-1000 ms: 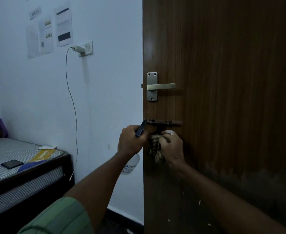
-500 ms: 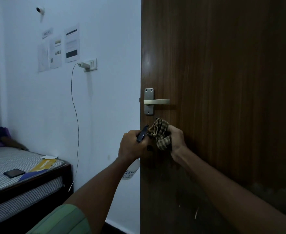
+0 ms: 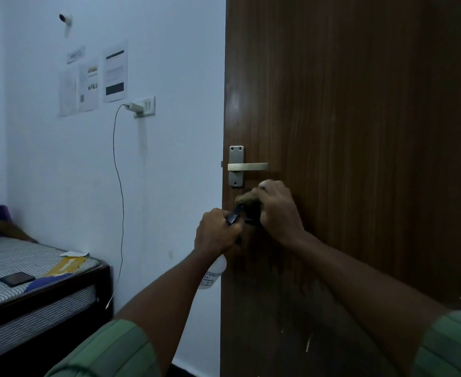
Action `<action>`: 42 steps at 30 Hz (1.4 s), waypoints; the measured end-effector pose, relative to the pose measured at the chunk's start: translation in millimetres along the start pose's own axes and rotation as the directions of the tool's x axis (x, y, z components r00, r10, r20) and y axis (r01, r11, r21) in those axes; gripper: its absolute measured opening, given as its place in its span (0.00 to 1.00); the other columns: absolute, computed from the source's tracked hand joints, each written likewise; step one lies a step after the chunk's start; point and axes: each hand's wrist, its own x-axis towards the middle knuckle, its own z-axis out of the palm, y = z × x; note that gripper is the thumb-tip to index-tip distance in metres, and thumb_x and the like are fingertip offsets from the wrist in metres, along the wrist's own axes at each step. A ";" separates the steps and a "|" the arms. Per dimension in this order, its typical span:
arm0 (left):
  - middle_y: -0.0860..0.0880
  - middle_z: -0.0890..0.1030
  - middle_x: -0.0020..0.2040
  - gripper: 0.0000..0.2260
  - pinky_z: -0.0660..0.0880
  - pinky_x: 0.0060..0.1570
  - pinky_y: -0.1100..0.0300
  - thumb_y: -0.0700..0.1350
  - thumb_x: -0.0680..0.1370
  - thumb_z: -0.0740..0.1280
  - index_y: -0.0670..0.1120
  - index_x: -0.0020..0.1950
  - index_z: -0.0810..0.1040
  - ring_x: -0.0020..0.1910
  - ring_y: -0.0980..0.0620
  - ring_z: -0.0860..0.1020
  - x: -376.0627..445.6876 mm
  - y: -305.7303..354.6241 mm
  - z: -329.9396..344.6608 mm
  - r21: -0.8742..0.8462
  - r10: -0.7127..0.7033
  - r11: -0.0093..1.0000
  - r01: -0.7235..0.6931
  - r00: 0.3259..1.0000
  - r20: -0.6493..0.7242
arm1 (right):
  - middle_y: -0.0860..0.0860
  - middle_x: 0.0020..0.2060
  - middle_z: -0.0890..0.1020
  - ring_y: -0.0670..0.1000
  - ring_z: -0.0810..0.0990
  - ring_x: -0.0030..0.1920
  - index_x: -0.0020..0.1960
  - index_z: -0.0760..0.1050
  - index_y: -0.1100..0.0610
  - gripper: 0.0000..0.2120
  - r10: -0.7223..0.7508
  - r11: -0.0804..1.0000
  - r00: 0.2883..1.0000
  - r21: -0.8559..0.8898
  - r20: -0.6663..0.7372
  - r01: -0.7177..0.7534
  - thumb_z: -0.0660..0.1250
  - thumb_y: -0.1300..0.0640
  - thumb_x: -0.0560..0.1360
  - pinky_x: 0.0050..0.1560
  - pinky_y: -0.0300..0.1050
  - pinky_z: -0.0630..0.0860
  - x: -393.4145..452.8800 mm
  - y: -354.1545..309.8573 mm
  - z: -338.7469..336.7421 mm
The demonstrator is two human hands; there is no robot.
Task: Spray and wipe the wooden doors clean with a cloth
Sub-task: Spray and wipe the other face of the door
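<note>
The cloth [image 3: 247, 204], blurred and bunched, sits against the wooden door [image 3: 359, 131] just below the lever handle [image 3: 248, 166], near the door's edge. The right hand [image 3: 277, 210] curls over it, pressing it to the wood. Just beside it, the left hand [image 3: 218, 234] grips a spray bottle [image 3: 214, 272] by its neck, fingers wrapped tight.

A bedroom: striped mattress [image 3: 19, 257] on dark bed frame [image 3: 60, 295], phone [image 3: 17, 279] atop, charger [image 3: 135, 107] plugged in, wooden door [image 3: 359, 131].
</note>
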 end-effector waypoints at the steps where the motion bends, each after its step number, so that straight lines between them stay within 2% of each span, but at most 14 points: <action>1: 0.55 0.72 0.24 0.21 0.63 0.27 0.63 0.50 0.80 0.71 0.51 0.28 0.72 0.22 0.55 0.70 -0.2 0.1 -1.8 -0.010 0.026 1.000 -0.026 1.000 -0.009 | 0.54 0.56 0.79 0.53 0.76 0.55 0.57 0.81 0.56 0.14 -0.235 0.964 0.965 -0.102 0.119 0.247 0.75 0.62 0.72 0.51 0.47 0.78 4.4 3.1 6.6; 4: 0.56 0.69 0.20 0.24 0.60 0.24 0.67 0.52 0.81 0.72 0.51 0.26 0.70 0.20 0.56 0.68 -0.3 -2.4 -5.6 -0.028 0.065 0.997 -0.066 0.997 -0.030 | 0.56 0.57 0.82 0.54 0.81 0.53 0.55 0.84 0.55 0.14 -0.513 0.741 0.769 -0.256 0.381 0.621 0.79 0.56 0.70 0.48 0.47 0.81 32.9 11.6 13.5; 8: 0.54 0.69 0.22 0.22 0.63 0.29 0.57 0.50 0.80 0.71 0.48 0.27 0.70 0.22 0.54 0.64 2.6 -11.3 -11.5 -0.057 0.077 0.995 -0.079 0.996 -0.041 | 0.59 0.60 0.79 0.59 0.79 0.58 0.60 0.81 0.58 0.15 -0.235 0.888 0.945 -0.344 0.228 0.303 0.74 0.61 0.73 0.55 0.53 0.81 48.8 2.5 14.4; 12: 0.56 0.66 0.20 0.25 0.60 0.27 0.60 0.50 0.80 0.71 0.50 0.25 0.67 0.20 0.54 0.63 -4.3 -18.2 -16.7 -0.051 0.073 0.996 -0.075 0.996 -0.041 | 0.56 0.56 0.80 0.56 0.78 0.52 0.55 0.84 0.56 0.14 -0.409 0.836 0.853 -0.242 0.323 0.492 0.77 0.59 0.69 0.46 0.50 0.80 18.6 -2.5 31.1; 15: 0.55 0.66 0.20 0.20 0.61 0.30 0.56 0.51 0.77 0.68 0.49 0.26 0.68 0.21 0.55 0.62 -12.0 -28.2 -20.0 -0.050 0.065 0.997 -0.066 0.998 -0.013 | 0.57 0.57 0.77 0.56 0.75 0.51 0.57 0.82 0.58 0.16 -0.028 0.967 0.993 -0.250 0.114 0.056 0.77 0.65 0.70 0.48 0.51 0.79 18.9 -2.2 21.3; 17: 0.55 0.65 0.21 0.20 0.61 0.30 0.54 0.50 0.76 0.67 0.49 0.26 0.66 0.22 0.54 0.61 -16.1 -36.9 -19.3 -0.047 0.044 0.998 -0.044 0.999 0.003 | 0.58 0.56 0.76 0.57 0.75 0.51 0.60 0.79 0.60 0.18 0.181 0.960 0.983 -0.214 -0.016 -0.180 0.73 0.69 0.70 0.48 0.51 0.78 12.7 -7.2 16.8; 20: 0.54 0.65 0.21 0.19 0.61 0.31 0.54 0.53 0.74 0.65 0.48 0.27 0.66 0.23 0.53 0.62 -24.2 -45.0 -16.4 -0.026 0.045 0.999 -0.044 0.999 0.014 | 0.59 0.58 0.76 0.58 0.74 0.53 0.63 0.76 0.60 0.20 -0.116 0.957 0.993 -0.265 0.035 0.122 0.71 0.62 0.72 0.51 0.52 0.75 -29.5 -5.0 24.7; 23: 0.54 0.65 0.22 0.18 0.61 0.31 0.54 0.53 0.73 0.64 0.46 0.27 0.66 0.24 0.53 0.62 -31.3 -57.4 -9.9 -0.030 0.037 0.999 -0.036 0.999 0.028 | 0.60 0.61 0.77 0.58 0.75 0.56 0.63 0.78 0.61 0.20 -0.345 0.858 0.909 -0.313 0.235 0.407 0.73 0.58 0.73 0.53 0.54 0.77 -89.1 5.7 35.6; 26: 0.53 0.67 0.23 0.18 0.62 0.31 0.53 0.52 0.74 0.64 0.43 0.29 0.68 0.24 0.53 0.63 -36.3 -70.5 -3.0 -0.033 0.026 0.999 -0.024 0.999 0.042 | 0.60 0.59 0.77 0.58 0.75 0.53 0.61 0.79 0.61 0.21 -0.163 0.938 0.970 -0.278 0.178 0.209 0.78 0.60 0.70 0.49 0.52 0.77 -125.7 -2.9 58.3; 30: 0.54 0.65 0.21 0.18 0.60 0.30 0.55 0.50 0.75 0.65 0.48 0.27 0.65 0.23 0.55 0.61 -44.8 -76.2 0.6 -0.007 0.048 0.999 -0.048 0.997 0.065 | 0.58 0.58 0.80 0.57 0.79 0.51 0.59 0.82 0.59 0.17 -0.414 0.846 0.851 -0.207 0.324 0.491 0.76 0.60 0.70 0.47 0.51 0.79 -119.8 -24.0 75.7; 34: 0.54 0.65 0.22 0.19 0.59 0.30 0.54 0.48 0.76 0.66 0.48 0.27 0.64 0.24 0.55 0.61 -48.1 -83.3 0.1 -0.032 0.049 0.998 -0.048 0.997 0.060 | 0.58 0.53 0.76 0.57 0.74 0.47 0.62 0.78 0.60 0.18 -0.006 0.972 0.997 -0.233 0.077 0.024 0.72 0.65 0.73 0.45 0.51 0.74 -119.9 -30.9 80.5; 36: 0.55 0.65 0.22 0.21 0.60 0.30 0.55 0.45 0.78 0.68 0.49 0.27 0.65 0.24 0.55 0.61 -50.1 -90.0 0.0 -0.023 0.044 0.999 -0.043 0.998 0.053 | 0.58 0.55 0.78 0.57 0.76 0.49 0.61 0.80 0.59 0.21 -0.159 0.949 0.966 -0.239 0.204 0.206 0.77 0.62 0.69 0.46 0.51 0.76 -130.5 -40.3 91.8; 39: 0.54 0.67 0.23 0.20 0.61 0.29 0.57 0.48 0.78 0.68 0.49 0.27 0.67 0.23 0.55 0.63 -62.7 -98.7 4.0 -0.013 0.030 1.000 -0.029 0.996 0.084 | 0.54 0.57 0.81 0.56 0.78 0.53 0.55 0.84 0.55 0.20 -0.466 0.798 0.777 -0.178 0.423 0.576 0.82 0.56 0.64 0.47 0.50 0.76 -143.7 -44.8 104.2; 42: 0.54 0.68 0.23 0.19 0.62 0.29 0.57 0.53 0.76 0.66 0.50 0.27 0.68 0.23 0.54 0.65 -77.0 -111.9 9.1 -0.004 0.028 1.000 -0.028 0.992 0.126 | 0.57 0.55 0.79 0.57 0.75 0.49 0.59 0.79 0.58 0.18 -0.211 0.933 0.951 -0.243 0.226 0.265 0.77 0.61 0.71 0.47 0.52 0.73 -127.7 -48.2 106.0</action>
